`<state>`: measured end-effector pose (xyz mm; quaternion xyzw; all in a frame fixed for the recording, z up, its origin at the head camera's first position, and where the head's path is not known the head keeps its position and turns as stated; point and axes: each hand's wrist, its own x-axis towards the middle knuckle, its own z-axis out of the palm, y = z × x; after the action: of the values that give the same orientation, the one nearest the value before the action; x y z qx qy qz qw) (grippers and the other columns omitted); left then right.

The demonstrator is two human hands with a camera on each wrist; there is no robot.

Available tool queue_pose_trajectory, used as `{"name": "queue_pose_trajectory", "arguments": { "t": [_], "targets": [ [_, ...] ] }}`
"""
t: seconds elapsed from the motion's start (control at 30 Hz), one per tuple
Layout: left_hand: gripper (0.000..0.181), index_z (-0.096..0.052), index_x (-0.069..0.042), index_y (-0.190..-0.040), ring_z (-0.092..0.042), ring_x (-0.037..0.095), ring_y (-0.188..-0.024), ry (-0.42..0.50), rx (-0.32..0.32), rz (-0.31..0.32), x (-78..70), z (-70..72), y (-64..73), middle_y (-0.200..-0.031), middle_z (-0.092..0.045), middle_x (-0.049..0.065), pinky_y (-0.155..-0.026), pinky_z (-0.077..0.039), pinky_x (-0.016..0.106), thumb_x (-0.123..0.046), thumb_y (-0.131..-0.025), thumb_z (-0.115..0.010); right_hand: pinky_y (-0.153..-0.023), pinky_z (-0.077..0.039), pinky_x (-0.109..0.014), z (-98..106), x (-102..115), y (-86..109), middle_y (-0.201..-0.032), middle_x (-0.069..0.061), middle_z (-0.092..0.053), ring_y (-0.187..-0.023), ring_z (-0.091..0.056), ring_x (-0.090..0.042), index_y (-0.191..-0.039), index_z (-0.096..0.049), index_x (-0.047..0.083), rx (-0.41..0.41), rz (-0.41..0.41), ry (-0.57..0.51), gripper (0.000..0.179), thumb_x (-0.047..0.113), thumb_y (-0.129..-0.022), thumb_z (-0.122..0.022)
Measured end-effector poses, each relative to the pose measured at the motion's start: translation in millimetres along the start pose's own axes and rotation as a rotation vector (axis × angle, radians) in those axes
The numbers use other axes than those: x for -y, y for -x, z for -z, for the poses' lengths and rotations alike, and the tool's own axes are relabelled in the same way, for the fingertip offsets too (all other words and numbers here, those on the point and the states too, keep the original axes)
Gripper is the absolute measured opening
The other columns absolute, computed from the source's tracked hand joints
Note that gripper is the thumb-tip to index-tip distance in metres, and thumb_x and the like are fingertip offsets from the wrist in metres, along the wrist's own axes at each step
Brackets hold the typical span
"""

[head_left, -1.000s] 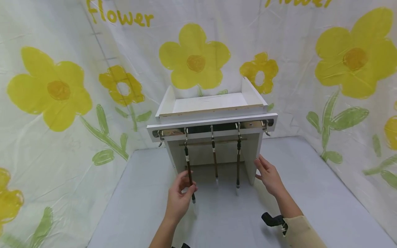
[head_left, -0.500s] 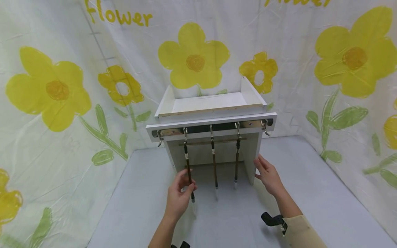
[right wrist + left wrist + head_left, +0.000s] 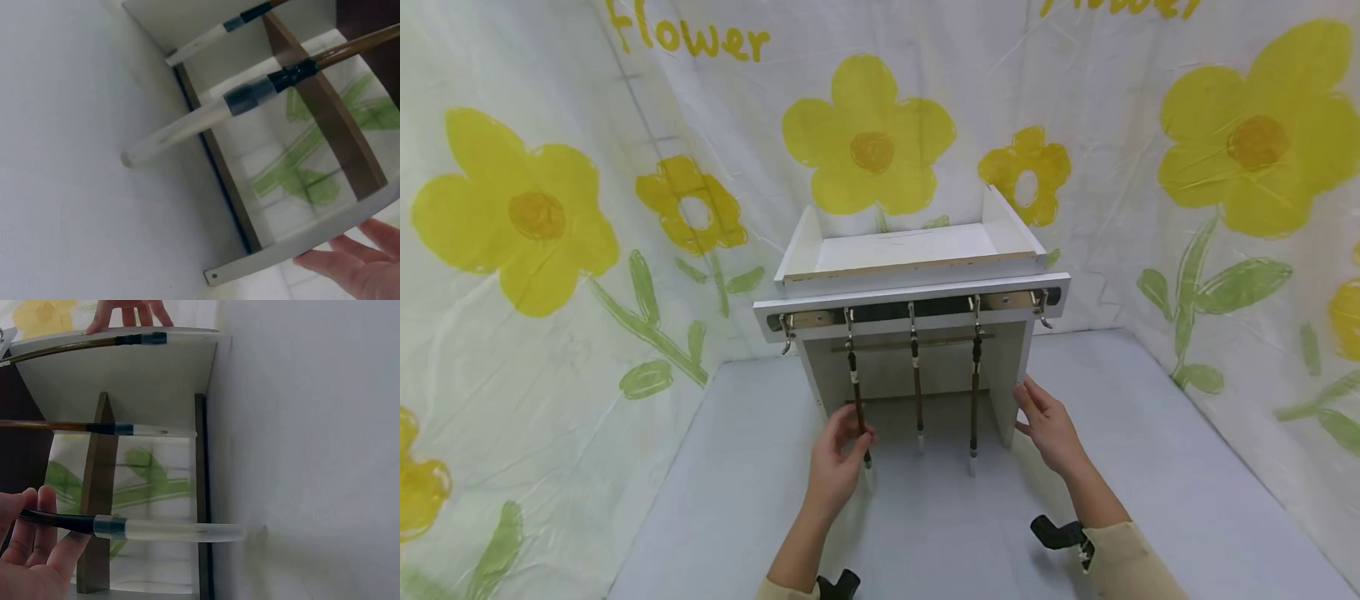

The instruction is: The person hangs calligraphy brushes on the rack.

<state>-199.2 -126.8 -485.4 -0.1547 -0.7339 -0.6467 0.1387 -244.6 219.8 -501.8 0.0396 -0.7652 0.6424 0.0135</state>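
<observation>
Three calligraphy brushes hang in a row from hooks on the front of a white wooden shelf unit (image 3: 910, 287). My left hand (image 3: 837, 458) pinches the left brush (image 3: 856, 383) near its lower end, thumb in front and fingers behind. In the left wrist view, a clear cap (image 3: 187, 531) covers that brush's tip and points toward the tabletop. The middle brush (image 3: 917, 392) and the right brush (image 3: 975, 400) hang free, also capped. My right hand (image 3: 1051, 423) touches the outside of the unit's right side panel (image 3: 300, 240) with extended fingertips.
Bare hooks sit at both ends of the metal rail (image 3: 880, 312). Inside the unit, a wooden crossbar (image 3: 331, 112) runs behind the brushes. The unit stands on a pale tabletop (image 3: 1150, 433), backed by a curtain (image 3: 1075, 67) painted with yellow flowers.
My left hand has moved slightly upward, and the left brush's lower end has risen with it. The middle and right brushes have swung a little. My right hand stays put.
</observation>
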Motion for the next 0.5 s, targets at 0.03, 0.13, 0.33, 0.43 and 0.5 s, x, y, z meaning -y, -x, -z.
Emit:
{"name": "queue_pose_trajectory", "arguments": {
  "t": [0.03, 0.13, 0.33, 0.43, 0.5],
  "targets": [
    [0.041, -0.057, -0.009, -0.133, -0.069, 0.036, -0.099, 0.008, 0.005, 0.006, 1.3, -0.3, -1.1, -0.104, -0.069, 0.015, -0.086, -0.061, 0.043, 0.006, -0.095, -0.064, -0.103, -0.047, -0.057, 0, 0, 0.1, -0.167, -0.016, -0.022, -0.149, -0.029, -0.043, -0.162, -0.02, 0.022, -0.002, -0.001, 0.001, 0.07, 0.053, -0.105, -0.045],
    [0.039, -0.057, -0.007, -0.133, -0.069, 0.038, -0.1, 0.018, 0.014, 0.013, 5.2, -0.5, -3.4, -0.105, -0.069, 0.019, -0.088, -0.061, 0.042, 0.005, -0.096, -0.063, -0.103, -0.048, -0.056, 0, -2, -0.2, -0.167, -0.016, -0.023, -0.149, -0.031, -0.043, -0.162, -0.021, 0.02, -0.004, -0.006, 0.005, 0.072, 0.054, -0.104, -0.045],
    [0.034, -0.056, 0.0, -0.13, -0.07, 0.027, -0.099, 0.018, 0.01, -0.015, 12.1, 1.6, -4.8, -0.109, -0.066, 0.032, -0.088, -0.061, 0.035, 0.003, -0.097, -0.063, -0.103, -0.049, -0.056, 0, -3, -0.3, -0.166, -0.018, -0.024, -0.146, -0.034, -0.044, -0.162, -0.023, 0.017, 0.003, 0.002, -0.011, 0.072, 0.053, -0.104, -0.046],
    [0.035, -0.057, -0.003, -0.131, -0.069, 0.019, -0.105, -0.017, -0.006, -0.014, 14.4, 5.6, -3.3, -0.115, -0.068, 0.025, -0.091, -0.058, 0.023, 0.0, -0.097, -0.065, -0.103, -0.049, -0.054, 2, -1, 2.5, -0.165, -0.019, -0.026, -0.146, -0.035, -0.043, -0.162, -0.022, 0.017, 0.009, 0.015, 0.012, 0.071, 0.052, -0.105, -0.045],
    [0.036, -0.058, -0.006, -0.132, -0.068, 0.02, -0.11, -0.047, -0.007, -0.028, 14.8, 11.5, -1.1, -0.119, -0.069, 0.019, -0.095, -0.056, 0.023, -0.002, -0.097, -0.066, -0.103, -0.05, -0.052, 5, 1, 6.6, -0.163, -0.02, -0.031, -0.144, -0.039, -0.043, -0.162, -0.023, 0.016, 0.001, 0.038, 0.058, 0.068, 0.05, -0.106, -0.044]
  ]
}}
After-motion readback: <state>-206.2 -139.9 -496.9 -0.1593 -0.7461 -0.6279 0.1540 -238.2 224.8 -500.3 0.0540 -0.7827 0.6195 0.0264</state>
